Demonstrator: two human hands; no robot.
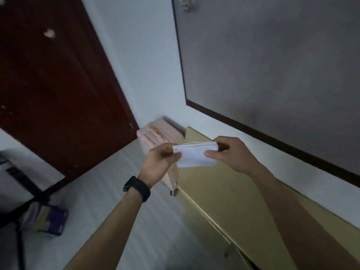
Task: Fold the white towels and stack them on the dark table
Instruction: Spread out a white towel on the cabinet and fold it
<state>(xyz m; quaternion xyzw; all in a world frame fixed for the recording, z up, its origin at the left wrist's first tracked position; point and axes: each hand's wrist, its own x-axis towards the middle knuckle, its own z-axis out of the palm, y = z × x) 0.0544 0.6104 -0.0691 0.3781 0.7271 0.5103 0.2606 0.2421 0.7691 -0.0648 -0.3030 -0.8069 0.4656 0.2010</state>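
Note:
A small folded white towel (195, 155) hangs in the air between both hands, folded into a thick little rectangle. My left hand (159, 162) pinches its left top corner, a black band on that wrist. My right hand (231, 154) pinches its right edge, thumb in front. The towel is held above the near end of a yellowish cabinet top (224, 191). No dark table shows in this view.
A pale pink suitcase (155, 139) stands on the floor against the white wall, behind the hands. A dark red door (54, 84) fills the left. A grey board (272, 65) hangs on the right wall. A dark stand and a blue-and-tan box (46, 219) lie at lower left.

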